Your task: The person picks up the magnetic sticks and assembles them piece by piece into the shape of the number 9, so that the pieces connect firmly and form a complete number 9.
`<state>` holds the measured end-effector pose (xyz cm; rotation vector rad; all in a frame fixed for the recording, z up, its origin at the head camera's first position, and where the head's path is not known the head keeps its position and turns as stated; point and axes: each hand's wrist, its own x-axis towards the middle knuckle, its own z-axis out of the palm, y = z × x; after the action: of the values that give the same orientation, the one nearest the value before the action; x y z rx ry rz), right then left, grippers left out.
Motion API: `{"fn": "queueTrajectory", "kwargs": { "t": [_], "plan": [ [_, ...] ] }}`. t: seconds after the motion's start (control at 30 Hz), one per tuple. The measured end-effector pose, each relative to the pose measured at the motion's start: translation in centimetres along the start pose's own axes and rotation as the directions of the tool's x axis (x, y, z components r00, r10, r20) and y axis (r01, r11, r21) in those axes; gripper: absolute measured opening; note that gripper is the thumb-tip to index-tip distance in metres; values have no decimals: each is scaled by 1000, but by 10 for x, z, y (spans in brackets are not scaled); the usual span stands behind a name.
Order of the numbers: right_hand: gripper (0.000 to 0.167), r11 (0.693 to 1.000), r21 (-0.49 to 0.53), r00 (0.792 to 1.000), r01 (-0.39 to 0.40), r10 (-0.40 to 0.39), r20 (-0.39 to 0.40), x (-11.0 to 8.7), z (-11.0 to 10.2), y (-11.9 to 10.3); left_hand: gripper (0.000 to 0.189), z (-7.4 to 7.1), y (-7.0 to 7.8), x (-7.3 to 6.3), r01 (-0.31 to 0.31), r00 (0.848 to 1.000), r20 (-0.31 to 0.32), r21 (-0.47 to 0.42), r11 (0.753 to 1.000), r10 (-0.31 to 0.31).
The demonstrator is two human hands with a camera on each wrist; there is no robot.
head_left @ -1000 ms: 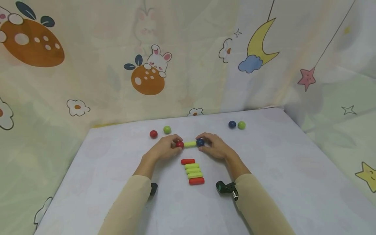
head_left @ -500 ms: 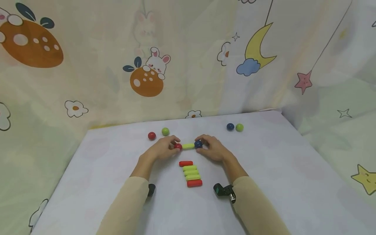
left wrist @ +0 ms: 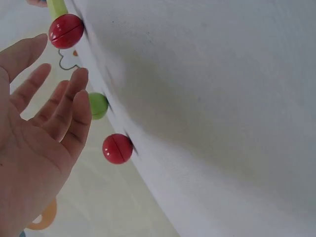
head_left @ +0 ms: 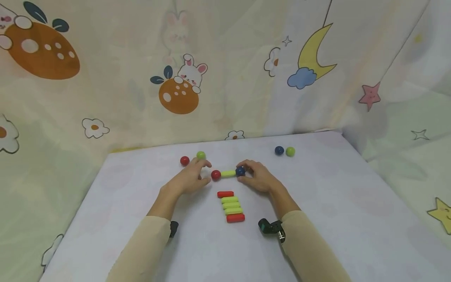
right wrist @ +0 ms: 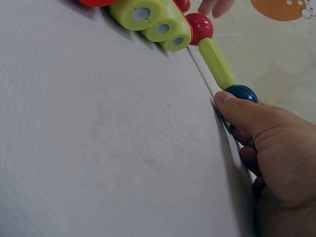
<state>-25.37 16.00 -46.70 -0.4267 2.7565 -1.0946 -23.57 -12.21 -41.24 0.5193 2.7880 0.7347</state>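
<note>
A yellow-green rod (head_left: pixel 228 173) lies on the table between a red ball (head_left: pixel 216 175) at its left end and a dark blue ball (head_left: pixel 240 171) at its right end. My right hand (head_left: pixel 258 177) pinches the blue ball between thumb and fingers; the right wrist view shows the thumb (right wrist: pixel 237 106) across it. Just left of the joined red ball is my left hand (head_left: pixel 190 178), its fingers spread and holding nothing. In the left wrist view a gap shows between those fingers (left wrist: pixel 76 94) and the red ball (left wrist: pixel 66 30).
Nearer the body, a row of yellow-green rods (head_left: pixel 231 205) lies between two red rods (head_left: pixel 235 217). Behind the left hand are a loose red ball (head_left: pixel 184 160) and a green ball (head_left: pixel 201 155). Another blue ball (head_left: pixel 279 150) and green ball (head_left: pixel 290 151) sit at the back right.
My left hand has let go of the red ball and drawn back to the left. The right hand keeps its pinch on the blue ball; the joined piece stays in place.
</note>
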Motion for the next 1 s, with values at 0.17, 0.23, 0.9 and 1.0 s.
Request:
{"fn": "queueTrajectory", "kwargs": {
  "t": [0.17,0.23,0.9,1.0],
  "plan": [
    [40,1000,24,1000,17,-17,-3,-1,-1,-2,42,0,3,-5,-28,1000,-9,-10,1000,28],
    [39,999,35,1000,29,-29,-1,0,-1,-2,39,1,4,-7,-29,1000,-1,-15,999,28],
    [41,998,62,1000,9,-10,13,3,-1,-1,33,22,14,-26,-133,986,110,28,991,129],
    [39,999,49,1000,-23,22,9,2,0,-1,34,25,17,-26,-199,974,124,46,979,192]
  ]
}}
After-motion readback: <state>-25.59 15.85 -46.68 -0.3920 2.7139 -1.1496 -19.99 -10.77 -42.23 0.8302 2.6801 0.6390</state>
